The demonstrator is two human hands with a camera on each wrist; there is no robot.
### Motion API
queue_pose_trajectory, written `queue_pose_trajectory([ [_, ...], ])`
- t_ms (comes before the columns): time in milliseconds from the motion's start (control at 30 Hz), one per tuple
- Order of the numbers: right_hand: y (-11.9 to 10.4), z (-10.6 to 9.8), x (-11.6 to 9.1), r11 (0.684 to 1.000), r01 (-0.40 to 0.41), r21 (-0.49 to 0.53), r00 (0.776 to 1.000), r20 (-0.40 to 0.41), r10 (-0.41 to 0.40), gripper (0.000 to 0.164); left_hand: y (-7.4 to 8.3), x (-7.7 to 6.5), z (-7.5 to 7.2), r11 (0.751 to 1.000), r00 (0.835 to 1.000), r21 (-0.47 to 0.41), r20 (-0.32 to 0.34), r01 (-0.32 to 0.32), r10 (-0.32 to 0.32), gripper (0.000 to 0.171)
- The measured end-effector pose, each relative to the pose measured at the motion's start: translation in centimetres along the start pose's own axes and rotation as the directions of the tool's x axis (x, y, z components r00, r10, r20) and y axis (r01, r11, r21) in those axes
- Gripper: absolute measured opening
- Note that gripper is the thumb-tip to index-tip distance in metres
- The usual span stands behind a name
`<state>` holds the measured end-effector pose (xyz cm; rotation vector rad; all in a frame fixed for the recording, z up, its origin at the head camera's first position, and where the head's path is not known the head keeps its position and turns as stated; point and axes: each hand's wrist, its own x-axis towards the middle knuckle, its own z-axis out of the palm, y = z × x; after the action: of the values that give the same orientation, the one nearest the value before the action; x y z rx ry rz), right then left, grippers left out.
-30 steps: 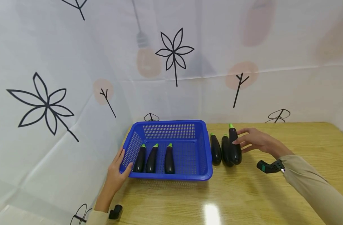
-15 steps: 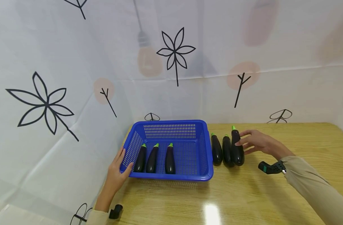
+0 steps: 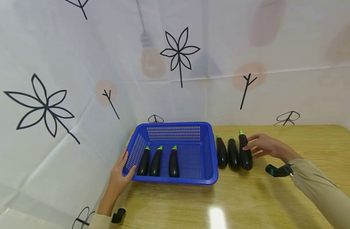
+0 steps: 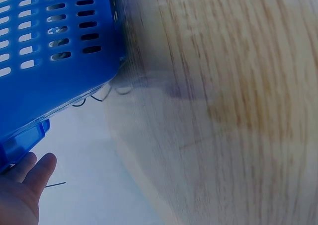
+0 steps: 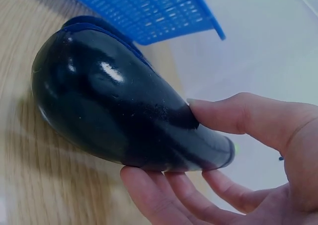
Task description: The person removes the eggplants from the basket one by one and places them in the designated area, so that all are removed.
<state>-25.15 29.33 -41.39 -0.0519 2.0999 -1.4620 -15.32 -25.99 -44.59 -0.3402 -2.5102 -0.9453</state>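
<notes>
Shifted slightly to the right over the past second, a dark eggplant (image 3: 245, 154) held in the person's right hand (image 3: 265, 147) no longer overlaps its neighbor in the head view. Pale cloth (image 3: 120, 63), printed with black leaf outlines and faint peach patches, rises beyond both hands. Below them spreads a wood-grain surface (image 3: 169, 206), a bright glare showing on it between the hands and nearer the person. Directly right of the left hand (image 3: 119, 175), a blue perforated basket (image 3: 175, 180) stands on the surface. Beige sleeves (image 3: 321, 187) cover the forearms behind the hands.

The left hand rests at the basket's near left corner, fingers straight along the rim and thumb reaching toward the near edge. The right hand grips the dark eggplant toward its narrow end, thumb on one side and fingers on the other. Its green stem points away from the person, its rounded end nearer; whether that end touches the surface cannot be made out.

Two loose eggplants (image 3: 222, 153) lie left of the right hand, between the held one and the basket. Three more eggplants (image 3: 155, 162) lie inside the basket, to the left hand's right, stems likewise pointing away. Black wrist devices (image 3: 278, 170) sit just behind the hands.
</notes>
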Motion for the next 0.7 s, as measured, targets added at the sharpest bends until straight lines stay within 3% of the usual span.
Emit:
queue_pose_trajectory([
  [700, 0.88, -0.48, 0.71, 0.997, -0.031, -0.068, 0.999, -0.009, 0.031, 0.076, 0.17, -0.02, -0.03, 1.000, 1.000, 0.002, 0.005, 0.000, 0.000, 0.069],
])
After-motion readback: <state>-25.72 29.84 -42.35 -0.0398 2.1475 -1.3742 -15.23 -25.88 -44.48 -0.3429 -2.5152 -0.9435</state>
